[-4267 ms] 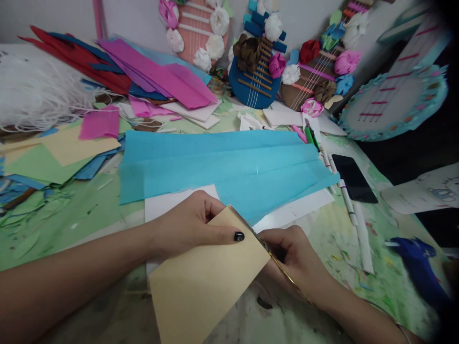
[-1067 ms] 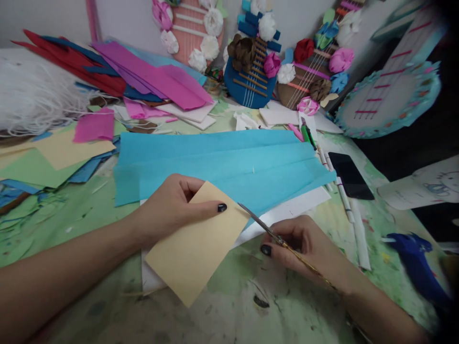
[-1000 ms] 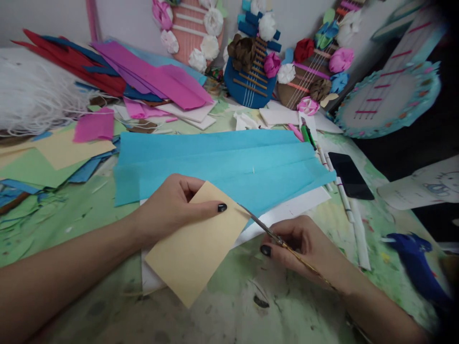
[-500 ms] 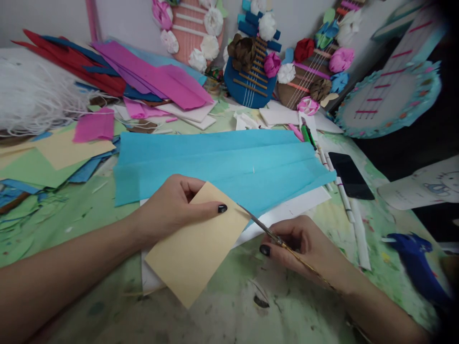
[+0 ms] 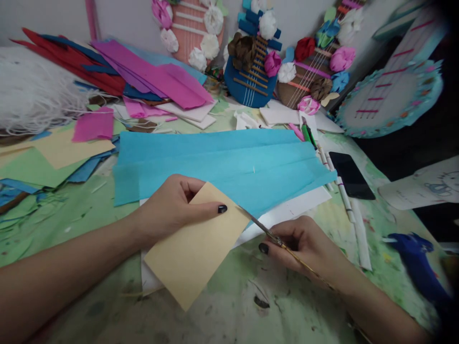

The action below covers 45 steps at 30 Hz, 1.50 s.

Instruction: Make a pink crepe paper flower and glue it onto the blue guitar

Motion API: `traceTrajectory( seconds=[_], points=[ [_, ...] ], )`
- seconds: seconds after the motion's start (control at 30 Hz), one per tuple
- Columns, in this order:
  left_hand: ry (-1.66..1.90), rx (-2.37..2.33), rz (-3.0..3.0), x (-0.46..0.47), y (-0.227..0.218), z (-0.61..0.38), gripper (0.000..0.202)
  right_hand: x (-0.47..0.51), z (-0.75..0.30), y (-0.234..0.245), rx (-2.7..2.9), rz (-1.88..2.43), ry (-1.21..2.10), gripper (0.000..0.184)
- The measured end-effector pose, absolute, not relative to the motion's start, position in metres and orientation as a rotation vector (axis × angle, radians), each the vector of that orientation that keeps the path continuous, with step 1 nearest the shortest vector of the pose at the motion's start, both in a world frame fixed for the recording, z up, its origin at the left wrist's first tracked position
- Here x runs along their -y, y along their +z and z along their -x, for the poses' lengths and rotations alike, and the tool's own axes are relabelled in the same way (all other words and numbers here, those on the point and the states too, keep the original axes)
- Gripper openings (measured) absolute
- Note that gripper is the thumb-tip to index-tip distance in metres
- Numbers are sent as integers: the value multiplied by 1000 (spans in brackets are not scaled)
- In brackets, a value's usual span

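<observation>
A pale yellow sheet of paper (image 5: 201,248) is pinched in my left hand (image 5: 175,205), thumb on top and fingers behind it. My right hand (image 5: 308,251) is closed around a pair of scissors (image 5: 263,229), whose blades reach the upper right edge of the sheet near its corner. Part of the scissor handles is hidden by the hand. Behind both hands a wide piece of turquoise crepe paper (image 5: 208,157) lies over white paper (image 5: 287,208).
Coloured paper scraps (image 5: 43,162) and a heap of white string (image 5: 39,91) lie at left, magenta crepe paper (image 5: 161,81) behind. Decorated paper guitars (image 5: 251,81) stand along the wall. Markers (image 5: 344,200), a black phone (image 5: 351,174) and a dark blue object (image 5: 416,263) are at right.
Hardly anything differs. The near corner of the yellow paper has shifted slightly down and left; both hands keep nearly the same place.
</observation>
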State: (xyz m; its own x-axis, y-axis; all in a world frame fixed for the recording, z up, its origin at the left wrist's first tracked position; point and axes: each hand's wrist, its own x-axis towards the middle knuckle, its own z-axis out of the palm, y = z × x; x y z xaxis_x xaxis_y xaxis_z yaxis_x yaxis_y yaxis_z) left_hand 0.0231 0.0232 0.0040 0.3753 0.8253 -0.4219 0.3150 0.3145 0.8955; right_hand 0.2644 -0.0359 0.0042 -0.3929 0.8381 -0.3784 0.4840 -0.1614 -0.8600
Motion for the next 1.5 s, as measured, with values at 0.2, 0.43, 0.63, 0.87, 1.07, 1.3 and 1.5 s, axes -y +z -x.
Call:
traceTrajectory(
  seconds=[0.2, 0.43, 0.63, 0.87, 1.07, 1.3, 1.5],
  points=[
    [484, -1180, -1204, -22, 4, -24, 22, 34, -262, 5, 1787, 1536, 1545, 35],
    [440, -1130, -1130, -17, 8, -28, 19, 38, -257, 5, 1711, 1425, 1630, 26],
    [446, -1139, -1173, -13, 9, -32, 17, 40, -254, 4, 1677, 1488, 1646, 26],
    [386, -1052, -1257, -18, 1, -29, 20, 41, -250, 2, 1689, 1514, 1621, 23],
    [380, -1021, -1268, -18, 0, -31, 21, 40, -249, 1, 1739, 1509, 1568, 23],
    [370, -1027, -1227, -17, 0, -31, 20, 39, -248, -1, 1825, 1526, 1464, 29],
    [378, -1006, -1211, -17, -2, -31, 19, 39, -248, -2, 1799, 1550, 1473, 30]
  ],
)
